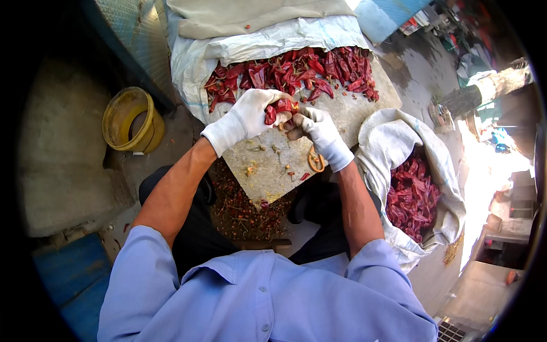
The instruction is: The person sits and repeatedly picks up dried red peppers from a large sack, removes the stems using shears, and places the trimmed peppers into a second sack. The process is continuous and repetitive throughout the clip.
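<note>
My left hand [256,112], in a white knit glove, holds dried red chili peppers [281,109] above a pale board [260,175]. My right hand [314,128], gloved too, meets them from the right with its fingers bent; whether it grips a pepper or a stem cannot be told. Beneath the right hand, orange-handled scissors [316,160] lie on the board among stems and yellow seeds [252,169]. A heap of dried red chilies [295,70] spills from a white woven sack [273,42] behind the hands.
At the right stands an open white woven sack [448,192] filled with dried chilies [412,199]. A yellow bucket [149,124] is on the ground to the left. Stems and debris [252,213] cover the ground between the legs. A log [483,92] lies at the upper right.
</note>
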`<state>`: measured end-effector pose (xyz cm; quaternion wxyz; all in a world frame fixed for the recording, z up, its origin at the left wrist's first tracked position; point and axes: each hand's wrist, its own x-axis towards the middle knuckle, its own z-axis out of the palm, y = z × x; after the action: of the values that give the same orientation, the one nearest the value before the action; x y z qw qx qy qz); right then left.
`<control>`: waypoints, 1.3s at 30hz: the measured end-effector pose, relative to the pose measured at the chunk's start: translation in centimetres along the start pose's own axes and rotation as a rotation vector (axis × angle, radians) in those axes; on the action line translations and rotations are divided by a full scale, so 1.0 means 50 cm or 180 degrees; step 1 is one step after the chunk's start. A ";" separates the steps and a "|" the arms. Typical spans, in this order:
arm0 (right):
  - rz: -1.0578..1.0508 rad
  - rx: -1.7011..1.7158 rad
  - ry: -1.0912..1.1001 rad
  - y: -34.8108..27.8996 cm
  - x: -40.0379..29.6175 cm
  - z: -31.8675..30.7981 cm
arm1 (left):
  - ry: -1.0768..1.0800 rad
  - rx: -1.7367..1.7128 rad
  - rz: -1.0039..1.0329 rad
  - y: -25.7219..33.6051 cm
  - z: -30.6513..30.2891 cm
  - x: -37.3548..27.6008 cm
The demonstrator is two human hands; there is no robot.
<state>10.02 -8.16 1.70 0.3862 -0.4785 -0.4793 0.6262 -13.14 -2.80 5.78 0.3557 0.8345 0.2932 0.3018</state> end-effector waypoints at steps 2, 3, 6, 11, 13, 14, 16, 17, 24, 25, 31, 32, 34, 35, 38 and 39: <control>-0.0038 0.0464 -0.0108 -0.004 -0.012 -0.004 | -0.0133 -0.0100 -0.0133 0.014 0.006 0.003; -0.0060 0.0706 -0.0173 -0.004 -0.016 -0.002 | -0.0064 -0.0085 -0.0060 0.016 0.010 0.003; 0.0015 0.0857 0.0041 -0.004 -0.017 0.003 | 0.0083 0.0068 0.0120 0.012 0.016 0.002; 0.0026 0.0496 0.0460 -0.048 -0.019 0.022 | 0.0264 -0.0294 -0.0776 0.027 0.019 0.023; -0.0244 0.0092 0.0782 -0.065 -0.029 0.043 | 0.0303 -0.0764 -0.1331 0.035 0.011 0.038; -0.0387 0.0135 0.0903 -0.054 -0.023 0.037 | 0.0321 -0.1000 -0.1608 0.037 0.010 0.043; -0.0664 0.0125 0.1135 -0.059 -0.020 0.041 | 0.0400 -0.1806 -0.1660 0.022 0.015 0.042; -0.0802 0.0122 0.1249 -0.063 -0.019 0.044 | 0.0440 -0.2208 -0.1679 0.011 0.022 0.040; -0.0999 0.0232 0.1255 -0.072 -0.019 0.027 | -0.0134 -0.2022 -0.1398 0.067 0.016 0.038; -0.0937 0.0174 0.1215 -0.073 -0.022 0.026 | -0.0274 -0.1803 -0.1300 0.071 0.011 0.035; -0.0663 0.0747 0.0698 -0.058 -0.024 0.009 | -0.0583 -0.1204 -0.0252 0.047 -0.023 0.043; -0.0553 0.0881 0.0648 -0.052 -0.025 0.009 | -0.0600 -0.1016 0.0026 0.033 -0.025 0.047; -0.0337 0.1083 0.0526 -0.048 -0.026 0.007 | -0.0731 -0.0755 0.0091 0.022 -0.026 0.046; -0.0342 0.1113 0.0479 -0.049 -0.027 0.007 | -0.0755 -0.0634 0.0110 0.019 -0.029 0.044; -0.0366 0.0735 0.0626 -0.058 -0.034 0.020 | -0.0817 -0.0498 0.0135 0.030 -0.038 0.048; -0.0384 0.0277 0.0845 -0.069 -0.034 0.039 | -0.0776 -0.0102 0.0277 0.020 -0.033 0.046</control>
<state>8.66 -9.38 5.61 0.5035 -0.5103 -0.4242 0.5533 -12.58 -1.07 8.17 0.3886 0.8712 0.2064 0.2179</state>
